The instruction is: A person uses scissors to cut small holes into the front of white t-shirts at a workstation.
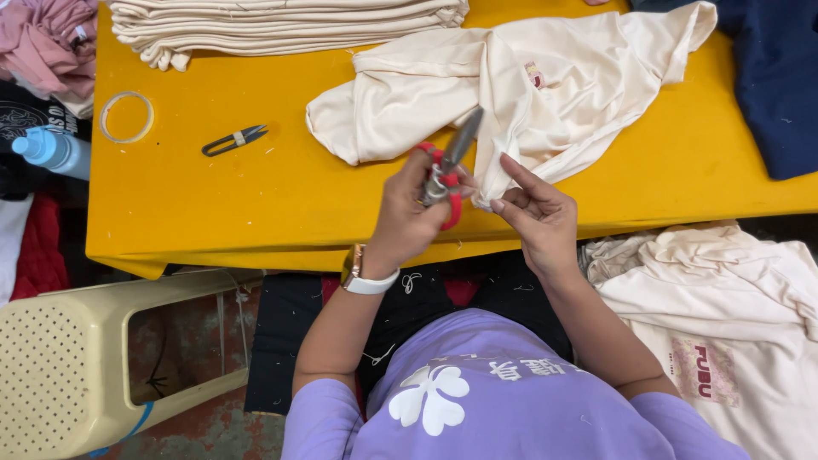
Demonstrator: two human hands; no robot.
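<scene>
My left hand (409, 213) grips red-handled scissors (445, 175), whose grey blades point up and away over a cream garment (545, 94) spread on the yellow table (256, 204). My right hand (537, 213) pinches a fold of that cream garment at the table's near edge, close to the scissor handles. A white watch band sits on my left wrist.
A small black thread snipper (234, 140) and a ring of clear tape (126, 117) lie on the table's left part. Folded cream garments (281, 25) are stacked at the back. A dark blue cloth (775, 77) lies right, more cream garments (724, 315) lower right, a beige plastic stool (77, 358) left.
</scene>
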